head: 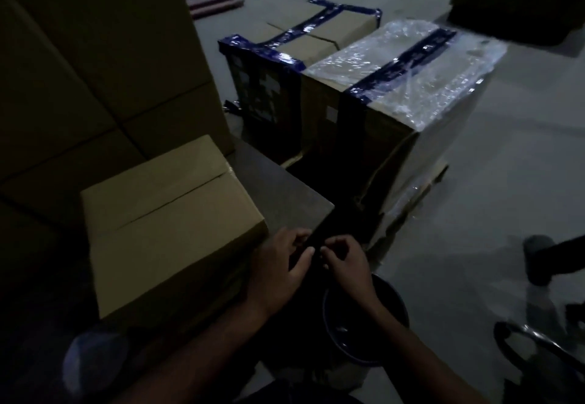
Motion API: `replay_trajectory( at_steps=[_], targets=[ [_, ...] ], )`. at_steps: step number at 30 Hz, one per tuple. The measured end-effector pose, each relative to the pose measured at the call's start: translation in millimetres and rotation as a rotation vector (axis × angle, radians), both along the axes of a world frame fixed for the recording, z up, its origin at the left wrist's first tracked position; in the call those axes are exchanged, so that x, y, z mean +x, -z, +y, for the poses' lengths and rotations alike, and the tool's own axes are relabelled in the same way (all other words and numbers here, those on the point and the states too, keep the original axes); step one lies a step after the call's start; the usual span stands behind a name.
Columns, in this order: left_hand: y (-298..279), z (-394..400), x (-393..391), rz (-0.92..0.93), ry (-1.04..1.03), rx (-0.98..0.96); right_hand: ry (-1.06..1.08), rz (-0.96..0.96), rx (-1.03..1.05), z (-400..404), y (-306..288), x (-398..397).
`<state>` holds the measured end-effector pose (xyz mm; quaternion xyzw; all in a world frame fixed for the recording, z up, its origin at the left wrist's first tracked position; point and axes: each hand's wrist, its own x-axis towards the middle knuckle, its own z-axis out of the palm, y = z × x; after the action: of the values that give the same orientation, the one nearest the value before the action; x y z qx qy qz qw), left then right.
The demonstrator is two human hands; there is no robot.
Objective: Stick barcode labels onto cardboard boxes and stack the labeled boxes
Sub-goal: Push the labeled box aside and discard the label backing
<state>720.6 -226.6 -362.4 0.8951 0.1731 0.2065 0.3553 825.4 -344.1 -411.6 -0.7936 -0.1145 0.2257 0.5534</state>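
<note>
Two hands work together beside a cardboard box in a dim warehouse.

The left hand [286,264] and right hand [343,261] meet near the middle, fingers curled and pinching something small and dark between them; what it is cannot be told in the gloom. Just left of the hands a closed cardboard box [171,223] sits on a dark table [278,182]. Behind it rises a tall stack of boxes [95,65]. Farther right on the floor stand two taped cartons [364,87], one under clear plastic wrap. A round bucket [392,305] sits below the right wrist.
</note>
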Motion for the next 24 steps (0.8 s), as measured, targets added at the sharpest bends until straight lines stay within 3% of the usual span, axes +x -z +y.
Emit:
replay_trajectory(
  at_steps=[3,8,13,17,19,21,24],
  targets=[
    [-32.0,14.6,-14.3,-0.126,-0.139,0.034,-0.153,-0.193,0.096,38.2,-53.4,-2.1],
    [-68.1,26.5,-41.3,-0.239,-0.315,0.132,-0.321,-0.334,0.179,81.8,-94.1,-12.1],
    [-66.4,57.2,-79.9,-0.198,-0.605,0.163,-0.507,-0.531,0.066,105.0,-101.1,-26.4],
    [-52.5,85.4,-119.1,-0.006,-0.804,0.220,-0.550,-0.545,-0.010,115.1,-91.8,-32.1],
    [-45.5,96.4,-138.5,0.108,-0.894,0.123,-0.505,-0.493,0.004,116.6,-90.7,-35.6],
    [-38.1,102.8,-155.2,0.155,-0.935,-0.139,-0.474,-0.426,-0.011,117.6,-92.5,-43.0],
    [-32.1,100.5,-170.7,0.035,-0.884,-0.551,-0.453,-0.378,0.003,116.7,-95.1,-59.4]
  ],
)
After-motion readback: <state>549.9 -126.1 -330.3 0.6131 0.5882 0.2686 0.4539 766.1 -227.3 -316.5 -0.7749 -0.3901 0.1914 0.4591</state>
